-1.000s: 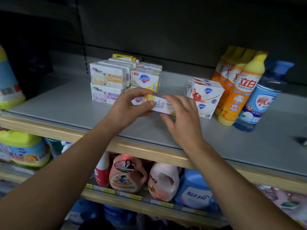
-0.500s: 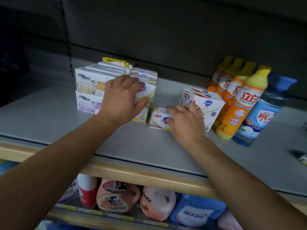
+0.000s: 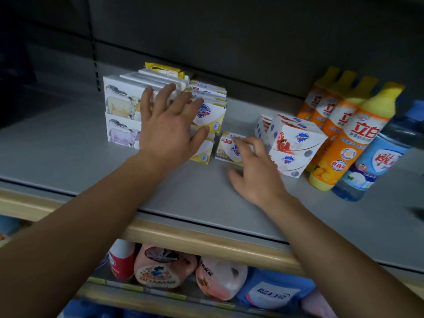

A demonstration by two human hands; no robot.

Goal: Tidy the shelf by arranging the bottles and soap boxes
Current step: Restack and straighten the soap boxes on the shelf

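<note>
A yellow-and-white soap box point(image 3: 226, 148) stands on the grey shelf point(image 3: 68, 154), just right of a two-high stack of like boxes point(image 3: 211, 113). My right hand point(image 3: 254, 171) touches its front and top with loosely bent fingers. My left hand point(image 3: 169, 125) lies spread and flat against the fronts of the stacked boxes, partly covering the white sheep-print boxes point(image 3: 121, 111) on the left. A stack of red-and-white soap boxes point(image 3: 296, 145) sits to the right. Beyond it stand several orange bottles with yellow caps point(image 3: 351, 138) and a blue bottle point(image 3: 376, 161).
The shelf has a wooden front edge point(image 3: 206, 242) and a dark back panel. On the shelf below stand pink, red and blue detergent jugs point(image 3: 160, 267). A small dark object point(image 3: 417, 213) lies at the far right of the grey shelf.
The yellow-and-white box went from both hands in the air to standing on the shelf beside the stack. My left hand left it and now presses flat on the stacked boxes.
</note>
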